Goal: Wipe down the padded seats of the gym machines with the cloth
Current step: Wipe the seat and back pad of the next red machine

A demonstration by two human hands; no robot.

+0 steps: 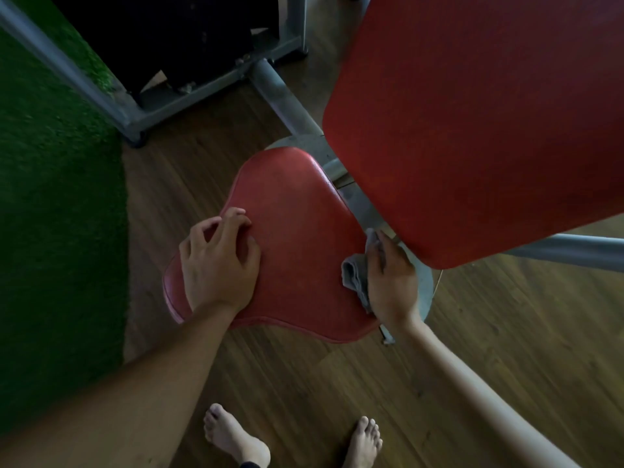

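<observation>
1. Head view: press along red padded seat (pixel 290 231), near right edge under red backrest pad (pixel 479 123).
2. Brace with left hand (pixel 219 261), fingers spread, curled on seat.
3. Drag right hand (pixel 388 278), fingers clamped on grey cloth (pixel 354 275), across whole pad.

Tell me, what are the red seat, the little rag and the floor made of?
The red seat looks like padded vinyl or leather-like covering: faint sheen, grainy skin, piped edge. The rag in the right hand seems soft grey woven cloth, folding limply. The floor looks like wood or wood-look planks, with visible grain.
</observation>
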